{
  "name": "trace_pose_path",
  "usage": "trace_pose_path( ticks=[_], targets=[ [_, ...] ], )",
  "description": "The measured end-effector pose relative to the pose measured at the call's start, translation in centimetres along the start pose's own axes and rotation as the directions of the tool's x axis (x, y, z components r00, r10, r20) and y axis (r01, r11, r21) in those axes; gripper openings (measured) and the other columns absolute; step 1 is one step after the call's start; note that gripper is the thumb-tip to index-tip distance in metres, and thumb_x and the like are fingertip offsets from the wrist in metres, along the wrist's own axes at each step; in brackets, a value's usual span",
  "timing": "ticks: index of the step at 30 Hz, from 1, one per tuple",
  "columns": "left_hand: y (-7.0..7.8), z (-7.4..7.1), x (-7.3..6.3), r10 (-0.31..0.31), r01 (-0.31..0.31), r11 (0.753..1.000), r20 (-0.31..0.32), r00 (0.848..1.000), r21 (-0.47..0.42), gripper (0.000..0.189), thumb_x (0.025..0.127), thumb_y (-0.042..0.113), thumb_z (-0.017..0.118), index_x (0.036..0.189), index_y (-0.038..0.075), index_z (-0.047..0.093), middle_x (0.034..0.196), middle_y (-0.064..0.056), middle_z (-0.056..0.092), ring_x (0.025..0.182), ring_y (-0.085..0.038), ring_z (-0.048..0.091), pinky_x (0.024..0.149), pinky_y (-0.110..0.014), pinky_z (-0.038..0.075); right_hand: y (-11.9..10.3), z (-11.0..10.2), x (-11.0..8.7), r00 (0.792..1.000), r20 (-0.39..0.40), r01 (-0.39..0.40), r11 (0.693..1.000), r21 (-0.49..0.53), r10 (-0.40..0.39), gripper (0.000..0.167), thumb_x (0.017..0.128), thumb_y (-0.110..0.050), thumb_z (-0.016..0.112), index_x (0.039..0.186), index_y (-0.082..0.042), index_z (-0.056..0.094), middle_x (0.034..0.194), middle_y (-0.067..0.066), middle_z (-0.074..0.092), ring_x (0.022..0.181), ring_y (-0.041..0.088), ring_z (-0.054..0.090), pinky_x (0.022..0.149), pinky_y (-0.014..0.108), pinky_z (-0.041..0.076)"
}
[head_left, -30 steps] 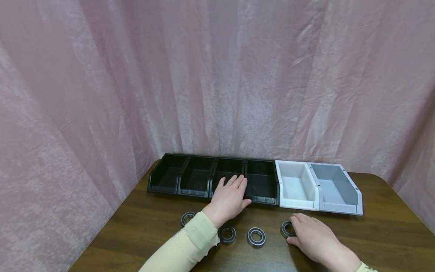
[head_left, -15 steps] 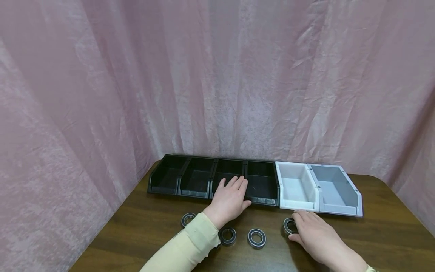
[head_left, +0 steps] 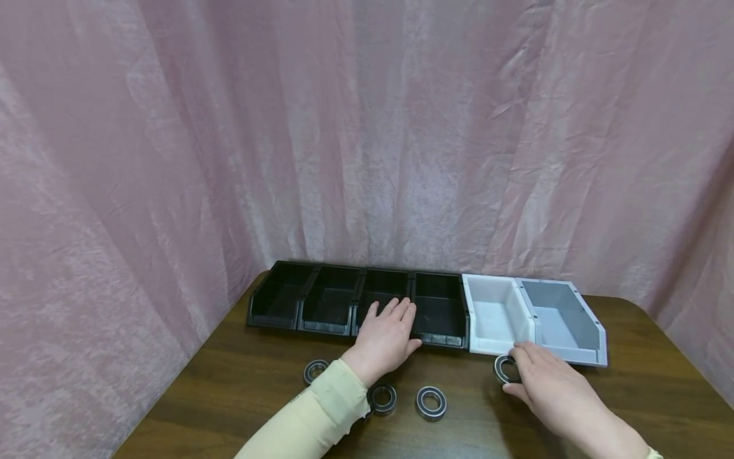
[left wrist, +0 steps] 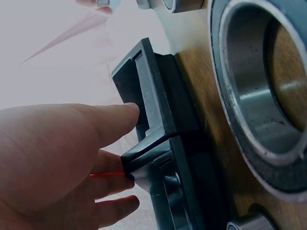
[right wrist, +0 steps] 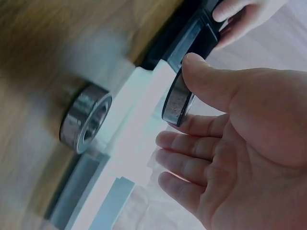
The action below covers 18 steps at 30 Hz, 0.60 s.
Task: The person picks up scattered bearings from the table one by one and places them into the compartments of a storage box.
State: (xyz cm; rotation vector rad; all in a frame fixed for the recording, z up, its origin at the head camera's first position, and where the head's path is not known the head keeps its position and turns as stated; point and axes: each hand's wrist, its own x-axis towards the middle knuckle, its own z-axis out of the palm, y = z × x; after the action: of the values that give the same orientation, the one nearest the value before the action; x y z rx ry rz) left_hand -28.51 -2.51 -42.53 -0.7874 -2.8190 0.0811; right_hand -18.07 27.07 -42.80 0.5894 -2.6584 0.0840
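Note:
My right hand [head_left: 553, 386] pinches a ball bearing [head_left: 503, 370], a dark ring with a shiny rim, between thumb and fingers. It is raised over the table just in front of the white bin [head_left: 499, 319]. In the right wrist view the held bearing [right wrist: 176, 101] is seen edge-on under the thumb. My left hand [head_left: 385, 338] lies with fingers extended across the front of a black bin [head_left: 440, 312]. The left wrist view shows its thumb [left wrist: 120, 120] at the bin's front edge, holding nothing.
Bearings lie on the wooden table [head_left: 229, 389]: one at left [head_left: 315, 370], one by the left sleeve [head_left: 383, 399], one near the middle [head_left: 431, 403]. Another bearing [right wrist: 86, 117] shows in the right wrist view. A grey bin [head_left: 564, 325] ends the row; a pink curtain [head_left: 367, 127] hangs behind.
My right hand has lifted the bearing off the table and carried it right and forward towards the white bin. My left hand has stayed in place.

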Motion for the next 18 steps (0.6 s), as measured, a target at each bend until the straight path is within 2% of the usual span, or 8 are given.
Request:
trace_pose_path(
  ticks=[2,9,11,15,17,18],
  targets=[
    [0.0,0.0,0.0,0.003,-0.003,1.0,-0.003,1.0,-0.002,0.072,0.108,0.052,0.069,0.165,0.012,0.052,0.171,-0.008,0.049,0.157,-0.027,0.047,0.126,-0.059,0.038,0.3,-0.3,-0.1,1.0,-0.027,0.001,1.0,-0.001,-0.001,0.052,0.082,-0.025,0.099,0.112,0.0,0.066,0.112,0.01,0.068,0.104,0.034,0.071,0.093,0.053,0.059],
    [0.0,0.1,0.1,0.02,-0.02,1.0,-0.039,0.999,0.014,0.072,0.108,0.052,0.069,0.164,0.01,0.053,0.169,-0.008,0.051,0.155,-0.028,0.05,0.124,-0.059,0.04,1.7,-1.2,-0.4,0.992,-0.13,0.006,0.999,-0.033,-0.01,0.054,0.076,-0.024,0.102,0.105,0.0,0.063,0.106,0.009,0.066,0.084,0.028,0.066,0.071,0.047,0.059],
    [0.0,0.1,0.1,0.016,-0.015,1.0,-0.038,0.999,0.012,0.072,0.108,0.052,0.069,0.164,0.01,0.053,0.169,-0.008,0.051,0.155,-0.027,0.049,0.125,-0.059,0.04,2.3,-1.3,-0.5,0.987,-0.157,0.014,0.999,-0.044,-0.021,0.055,0.074,-0.025,0.101,0.105,0.001,0.063,0.105,0.01,0.066,0.082,0.029,0.065,0.069,0.048,0.058],
    [-0.1,0.1,0.1,0.007,-0.007,1.0,-0.029,1.0,0.0,0.072,0.108,0.052,0.07,0.164,0.01,0.053,0.17,-0.008,0.05,0.156,-0.027,0.048,0.125,-0.059,0.039,3.7,-1.4,-0.6,0.987,-0.161,0.006,0.999,-0.049,-0.014,0.057,0.076,-0.026,0.097,0.107,0.007,0.063,0.112,0.024,0.069,0.1,0.045,0.07,0.088,0.058,0.059],
    [-0.1,0.2,0.1,0.004,-0.004,1.0,-0.024,1.0,-0.006,0.072,0.107,0.052,0.07,0.164,0.01,0.053,0.17,-0.008,0.05,0.156,-0.027,0.048,0.125,-0.059,0.039,4.4,-1.3,-0.6,0.983,-0.179,0.015,0.998,-0.056,-0.025,0.06,0.094,-0.045,0.084,0.106,0.01,0.063,0.118,0.033,0.068,0.112,0.053,0.068,0.098,0.064,0.056],
    [-0.1,0.2,0.1,0.002,-0.002,1.0,-0.022,1.0,-0.008,0.072,0.107,0.052,0.07,0.165,0.011,0.053,0.17,-0.008,0.05,0.156,-0.027,0.048,0.125,-0.059,0.039,4.7,-1.2,-0.6,0.983,-0.184,0.011,0.998,-0.062,-0.022,0.066,0.103,-0.055,0.07,0.105,0.011,0.063,0.121,0.037,0.067,0.117,0.056,0.066,0.101,0.066,0.055]
  ],
)
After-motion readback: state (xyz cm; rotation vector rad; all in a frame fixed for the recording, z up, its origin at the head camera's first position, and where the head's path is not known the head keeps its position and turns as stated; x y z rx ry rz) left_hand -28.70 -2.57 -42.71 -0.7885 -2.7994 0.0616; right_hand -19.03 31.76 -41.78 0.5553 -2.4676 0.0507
